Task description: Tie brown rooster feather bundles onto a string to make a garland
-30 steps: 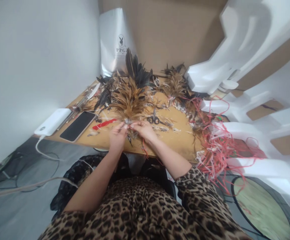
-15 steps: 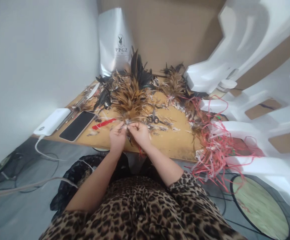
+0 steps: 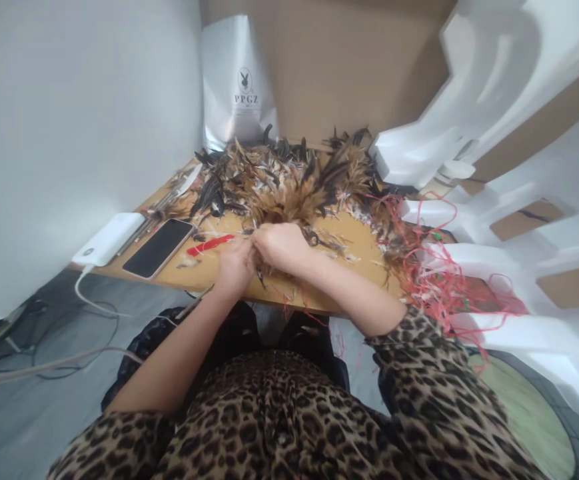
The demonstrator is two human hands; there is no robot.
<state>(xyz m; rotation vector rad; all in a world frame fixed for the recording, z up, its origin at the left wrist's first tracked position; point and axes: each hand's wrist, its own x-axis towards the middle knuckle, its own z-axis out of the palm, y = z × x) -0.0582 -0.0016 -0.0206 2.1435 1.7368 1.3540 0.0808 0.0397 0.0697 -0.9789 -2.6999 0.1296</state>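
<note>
A bunch of brown and black feathers [image 3: 289, 200] spreads out just beyond my hands, its dark tips leaning to the right. My right hand [image 3: 282, 247] is closed in a fist at its base, the back of the hand upward. Close against it, my left hand [image 3: 238, 261] is closed with fingers bent around the bunch's lower end. The fingertips of both hands are largely hidden. Scissors [image 3: 314, 238] lie partly covered just right of the bunch. A red strip [image 3: 210, 245] lies on the table to the left of my left hand.
On the wooden table [image 3: 359, 280], a phone [image 3: 158, 248] and a white power bank [image 3: 109, 239] with a cable lie at left. Loose feathers and a silver bag [image 3: 239, 87] are at the back. Tangled pink string [image 3: 439, 287] and white foam pieces [image 3: 529, 333] crowd the right.
The feather bunch has tipped from upright to leaning right. My right hand has turned from a fingertip pinch into a fist around its base, and the right elbow has swung outward.
</note>
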